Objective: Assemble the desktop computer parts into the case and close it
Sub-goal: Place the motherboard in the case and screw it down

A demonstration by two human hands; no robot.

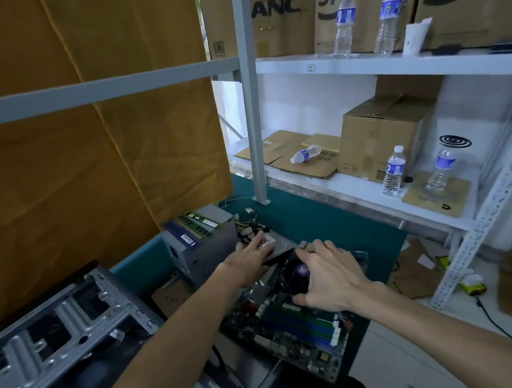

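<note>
A motherboard with green and blue memory slots lies on the teal mat in front of me. My right hand grips the black CPU cooler on the board, thumb at its near side and fingers spread over its top. My left hand reaches past the board's far edge, its straight fingers lying on a flat drive with a red label. The open metal case lies at the lower left. A grey power supply stands behind the board with two memory sticks on top.
A bundle of power cables trails right of the power supply. A metal shelf post stands on the mat behind. Shelves on the right hold cardboard boxes and water bottles. An orange curtain hangs at the left.
</note>
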